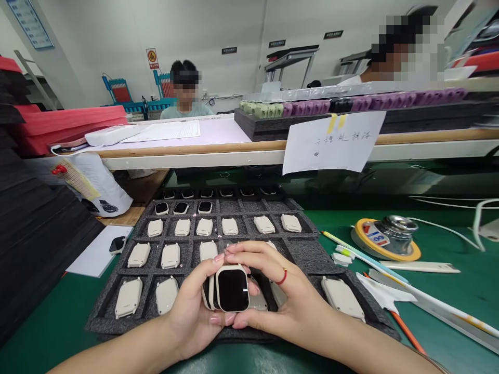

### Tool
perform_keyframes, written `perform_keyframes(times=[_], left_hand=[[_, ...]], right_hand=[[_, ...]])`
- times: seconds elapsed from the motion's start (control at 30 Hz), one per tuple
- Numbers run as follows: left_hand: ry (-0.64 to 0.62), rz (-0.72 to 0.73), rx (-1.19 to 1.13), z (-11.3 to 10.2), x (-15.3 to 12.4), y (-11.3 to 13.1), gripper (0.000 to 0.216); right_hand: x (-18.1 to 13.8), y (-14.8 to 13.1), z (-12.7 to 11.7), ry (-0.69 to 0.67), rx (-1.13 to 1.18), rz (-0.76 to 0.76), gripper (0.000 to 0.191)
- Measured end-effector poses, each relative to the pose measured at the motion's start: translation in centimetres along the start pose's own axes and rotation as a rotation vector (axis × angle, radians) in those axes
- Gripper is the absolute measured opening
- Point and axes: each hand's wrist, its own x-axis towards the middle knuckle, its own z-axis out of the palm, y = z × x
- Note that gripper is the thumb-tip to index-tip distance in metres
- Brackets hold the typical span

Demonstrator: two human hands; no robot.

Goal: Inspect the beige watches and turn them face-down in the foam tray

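Observation:
My left hand [195,306] is wrapped round a small stack of cream-framed smartwatches without straps, held on edge over the foam tray [300,254]. The front smartwatch [233,289] faces me with its black screen. My right hand [280,285] grips the same stack from the right, fingertips along the top and thumb at the lower edge. In the tray's pockets lie several cream watches [170,255] with their backs up. Farther back, a few watches [181,208] lie with dark screens up. My hands hide some of the middle and front pockets.
A glass bottle with a metal top [399,228] stands in a yellow tape roll [360,241] at right, near a pen, a white cloth and long strips. Dark foam sheets [42,244] are stacked at left. A shelf [218,160] crosses behind; two people sit beyond.

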Motion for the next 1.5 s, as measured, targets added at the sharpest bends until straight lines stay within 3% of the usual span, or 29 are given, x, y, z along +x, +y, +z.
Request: perform_keyframes(times=[0.27,0.4,0.53,0.6,0.8,1.07,1.17,1.33,1.5], left_hand=[[0.022,0.000,0.010,0.1,-0.1,0.1,0.034],[-0.032,0.010,0.017,0.0,-0.1,0.2,0.033],[-0.062,0.016,0.001,-0.1,-0.1,0.1,0.033],[-0.051,0.018,-0.012,-0.2,-0.1,0.1,0.034],[-0.001,-0.009,-0.086,0.1,-0.2,0.0,0.032],[0.017,-0.021,-0.077,0.0,-0.3,0.0,0.035],[0.032,0.002,-0.046,0.1,-0.3,-0.2,0.037],[-0.024,0.075,0.112,0.4,-0.2,-0.5,0.036],[-0.048,0.083,0.131,0.3,-0.1,-0.4,0.035]], right_hand=[[0.0,-0.1,0.0,0.010,-0.013,-0.023,0.064],[0.0,-0.3,-0.4,0.027,-0.033,-0.034,0.068],[0.0,-0.5,-1.3,0.257,-0.014,-0.116,0.044],[-0.1,-0.6,-1.6,0.299,-0.083,-0.220,0.035],[-0.2,-0.9,-1.7,0.054,-0.229,-0.469,0.024],[-0.2,-0.6,-1.4,0.029,-0.309,-0.498,0.020],[-0.1,-0.8,-1.0,0.064,-0.356,-0.471,0.022],[-0.1,-0.9,-0.5,0.050,-0.282,-0.198,0.067],[-0.1,-0.4,-0.5,0.042,-0.095,-0.078,0.055]])
